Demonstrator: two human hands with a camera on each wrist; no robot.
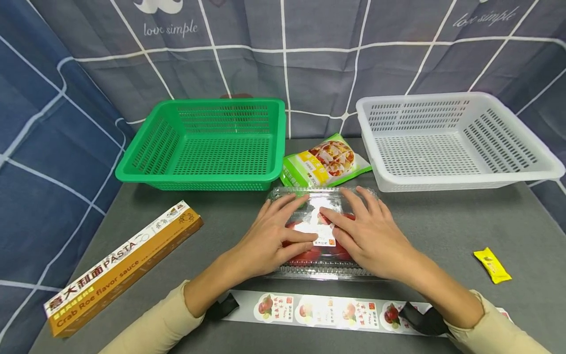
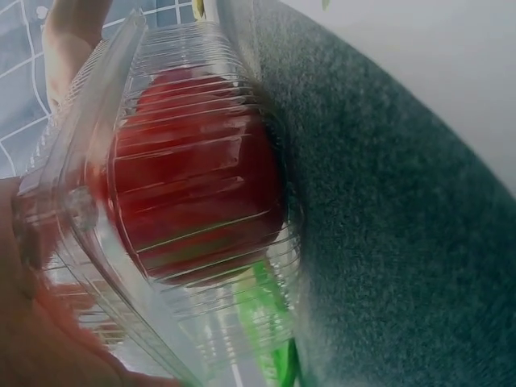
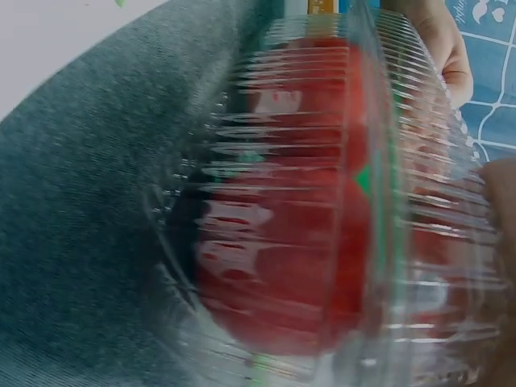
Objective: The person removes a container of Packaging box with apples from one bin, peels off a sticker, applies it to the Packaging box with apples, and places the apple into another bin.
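A clear plastic clamshell box [image 1: 325, 263] with red round fruit [image 2: 197, 173] inside lies in the middle of the table. On its lid is a white sticker [image 1: 327, 240] with printing. My left hand [image 1: 274, 238] rests over the lid's left side, its fingers spread and its thumb and index reaching to the sticker. From the right, my right hand [image 1: 376, 236] lies on the lid with extended fingers, some touching the sticker's edge. Through the ribbed wall the fruit also shows in the right wrist view. A strip of apple-printed stickers [image 1: 338, 309] lies in front of the box, partly under the right wrist.
Behind stand a green basket [image 1: 199, 184] and a white basket [image 1: 460, 182]. A green-and-yellow food bag [image 1: 325, 162] lies between them, against the box's far side. At left is a long pasta box [image 1: 124, 270]; at right, a small yellow packet [image 1: 492, 265].
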